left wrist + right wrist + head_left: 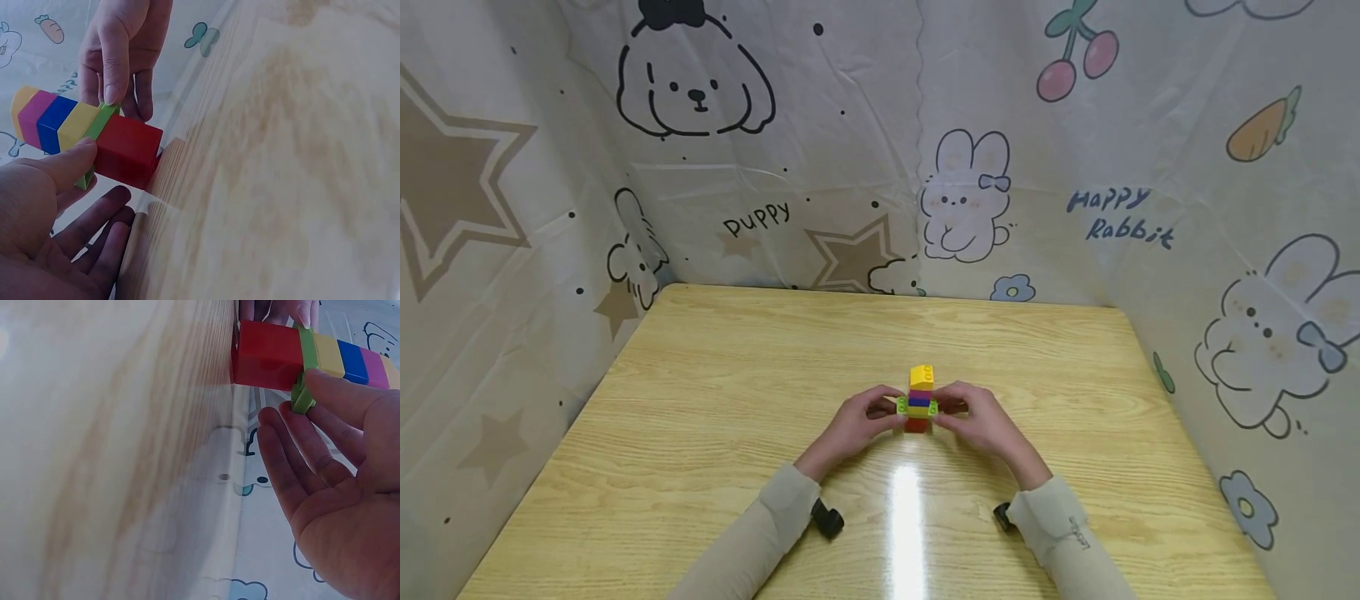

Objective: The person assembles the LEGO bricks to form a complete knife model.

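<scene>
A tower of toy building blocks stands upright on the table. Its bottom is a red block, with a wide green block across it. Higher come a yellow block, a blue block, a pink block and a rounded yellow top block. My left hand pinches the green block's left end between thumb and fingers. At the opposite end, my right hand pinches it too, its other fingers spread below in the right wrist view.
Printed cloth hangs behind the table and along both sides. Black wrist devices show under both cuffs, one at the left wrist and one at the right wrist. Light glares off the table in front of the tower.
</scene>
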`<move>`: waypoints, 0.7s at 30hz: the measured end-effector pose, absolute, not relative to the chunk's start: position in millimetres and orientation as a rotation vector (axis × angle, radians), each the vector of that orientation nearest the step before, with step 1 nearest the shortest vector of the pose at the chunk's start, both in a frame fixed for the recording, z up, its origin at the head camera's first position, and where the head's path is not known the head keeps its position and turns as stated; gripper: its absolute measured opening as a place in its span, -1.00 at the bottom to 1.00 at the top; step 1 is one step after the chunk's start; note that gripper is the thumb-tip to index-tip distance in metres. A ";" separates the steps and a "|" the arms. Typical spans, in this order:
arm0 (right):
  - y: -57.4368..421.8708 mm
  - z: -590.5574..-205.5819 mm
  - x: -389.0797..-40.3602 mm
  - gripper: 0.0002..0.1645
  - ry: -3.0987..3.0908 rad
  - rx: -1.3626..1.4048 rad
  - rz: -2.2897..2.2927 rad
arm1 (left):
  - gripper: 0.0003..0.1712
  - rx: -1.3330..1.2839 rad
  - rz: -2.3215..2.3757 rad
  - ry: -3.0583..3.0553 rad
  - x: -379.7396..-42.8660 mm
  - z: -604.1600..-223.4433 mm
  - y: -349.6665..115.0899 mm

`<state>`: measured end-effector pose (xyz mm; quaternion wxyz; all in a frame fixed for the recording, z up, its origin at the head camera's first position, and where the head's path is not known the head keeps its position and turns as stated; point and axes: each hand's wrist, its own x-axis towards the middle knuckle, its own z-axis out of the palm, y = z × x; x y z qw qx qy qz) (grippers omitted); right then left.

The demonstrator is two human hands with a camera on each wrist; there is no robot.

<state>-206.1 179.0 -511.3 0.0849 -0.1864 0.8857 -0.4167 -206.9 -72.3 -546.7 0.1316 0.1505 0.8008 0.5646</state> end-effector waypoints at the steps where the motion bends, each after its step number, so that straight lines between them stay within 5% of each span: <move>1: 178.8 -511.4 -205.9 -0.63 2.641 -0.552 -1.242 | -0.65 0.434 1.635 2.326 -206.7 -546.6 -72.1; 21: 177.0 -513.1 -204.5 -0.61 2.591 -0.520 -1.234 | -0.67 0.452 1.615 2.350 -205.2 -545.0 -71.9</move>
